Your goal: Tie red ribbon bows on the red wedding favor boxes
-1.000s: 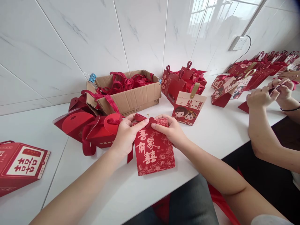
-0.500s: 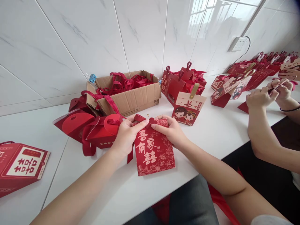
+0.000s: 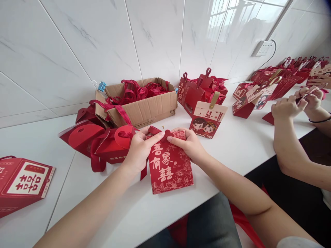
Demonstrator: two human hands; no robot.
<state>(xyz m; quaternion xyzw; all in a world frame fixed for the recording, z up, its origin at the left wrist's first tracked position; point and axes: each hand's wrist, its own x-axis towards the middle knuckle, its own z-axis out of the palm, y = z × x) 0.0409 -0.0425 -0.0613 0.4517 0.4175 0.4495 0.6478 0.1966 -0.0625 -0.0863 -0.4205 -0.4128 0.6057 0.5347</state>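
Note:
Between my two hands is a red gift box (image 3: 170,168) with white lettering and a floral print, its lower edge near the white tabletop. My left hand (image 3: 139,146) grips its upper left, thumb pressed on the top by a dark red ribbon (image 3: 154,130). My right hand (image 3: 190,144) holds the upper right corner, thumb against a small round red tab (image 3: 167,134). Both sets of fingers curl behind the box, partly hidden. A tiny gold fastener (image 3: 163,127) stands on the table just beyond.
A cardboard box (image 3: 155,108) of red ribbons stands by the tiled wall. Red gift boxes (image 3: 111,144) lie left of it, another (image 3: 26,182) at far left. A couple-printed box (image 3: 207,120) stands to the right. A co-worker's hands (image 3: 289,106) work at far right.
My hands and the red gift box stay in practically the same place. At the far right edge, another person's hand now shows by the boxes.

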